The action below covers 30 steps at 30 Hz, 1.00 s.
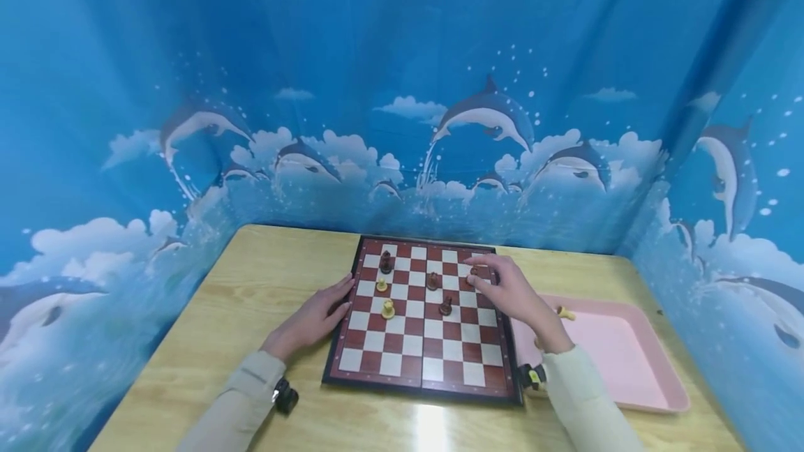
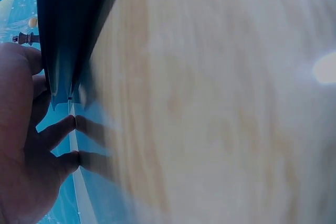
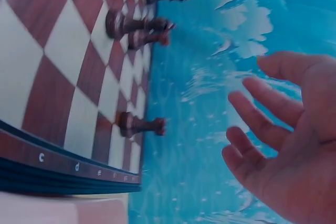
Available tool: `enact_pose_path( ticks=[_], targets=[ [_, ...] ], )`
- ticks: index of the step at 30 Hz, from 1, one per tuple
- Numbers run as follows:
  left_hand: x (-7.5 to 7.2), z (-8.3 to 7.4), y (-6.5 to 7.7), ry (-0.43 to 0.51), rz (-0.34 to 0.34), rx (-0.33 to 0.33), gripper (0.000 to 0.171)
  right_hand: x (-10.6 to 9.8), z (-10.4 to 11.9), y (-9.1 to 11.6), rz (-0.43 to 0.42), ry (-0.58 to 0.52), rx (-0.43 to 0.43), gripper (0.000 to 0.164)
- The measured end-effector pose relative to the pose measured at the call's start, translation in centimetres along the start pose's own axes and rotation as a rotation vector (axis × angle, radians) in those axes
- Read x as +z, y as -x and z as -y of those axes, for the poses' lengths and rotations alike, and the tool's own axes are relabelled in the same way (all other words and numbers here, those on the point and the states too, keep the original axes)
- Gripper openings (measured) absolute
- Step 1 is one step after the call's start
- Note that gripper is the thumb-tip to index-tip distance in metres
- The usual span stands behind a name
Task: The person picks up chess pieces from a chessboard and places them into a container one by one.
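Observation:
A chessboard (image 1: 414, 347) with red-brown and white squares lies on the table, bearing several dark and light pieces. My left hand (image 1: 317, 316) rests along its left edge; the thumb touches the board's side in the left wrist view. Over the right part of the board my right hand (image 1: 511, 291) hovers, fingers spread, holding nothing. A dark rook (image 3: 142, 124) stands upright near those fingers, apart from them. Other dark pieces (image 1: 433, 280), (image 1: 445, 305) stand mid-board. To the left are a tall dark piece (image 1: 386, 261), a light pawn (image 1: 382, 284) and a light rook (image 1: 388, 309).
A pink tray (image 1: 653, 340) sits right of the board, partly under my right forearm. A light chess piece (image 1: 565, 312) lies in it. The wooden table (image 1: 276, 264) backs onto a blue dolphin-print curtain (image 1: 377, 89).

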State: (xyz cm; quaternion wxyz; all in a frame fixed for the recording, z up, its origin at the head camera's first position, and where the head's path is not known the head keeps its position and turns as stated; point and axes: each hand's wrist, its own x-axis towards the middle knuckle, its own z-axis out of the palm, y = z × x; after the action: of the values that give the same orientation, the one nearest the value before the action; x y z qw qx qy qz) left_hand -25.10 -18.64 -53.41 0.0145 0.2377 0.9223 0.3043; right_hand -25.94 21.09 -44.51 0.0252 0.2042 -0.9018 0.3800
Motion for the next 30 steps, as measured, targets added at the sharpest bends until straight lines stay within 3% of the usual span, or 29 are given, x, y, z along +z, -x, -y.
enact_pose_path(
  ticks=[8, 11, 20, 26, 30],
  targets=[
    [-0.1, 0.2, 0.0, -0.011, 0.017, 0.004, 0.056, 0.2, -1.5, -2.1, 0.185, 0.014, 0.292, 0.050],
    [-0.1, 0.3, 0.2, -0.003, 0.018, -0.002, 0.056, 0.8, -2.1, -2.4, 0.238, 0.006, 0.299, 0.053],
    [-0.1, 0.1, -0.1, 0.005, 0.021, -0.004, 0.056, 1.3, -3.0, -2.5, 0.211, 0.040, 0.310, 0.056],
    [0.1, 0.2, -0.1, -0.009, 0.032, -0.006, 0.056, 1.4, -3.0, -2.8, 0.181, 0.066, 0.347, 0.049],
    [0.1, 0.3, -0.1, -0.003, 0.031, -0.007, 0.056, 1.7, -2.9, -3.1, 0.173, 0.067, 0.378, 0.033]
  ],
)
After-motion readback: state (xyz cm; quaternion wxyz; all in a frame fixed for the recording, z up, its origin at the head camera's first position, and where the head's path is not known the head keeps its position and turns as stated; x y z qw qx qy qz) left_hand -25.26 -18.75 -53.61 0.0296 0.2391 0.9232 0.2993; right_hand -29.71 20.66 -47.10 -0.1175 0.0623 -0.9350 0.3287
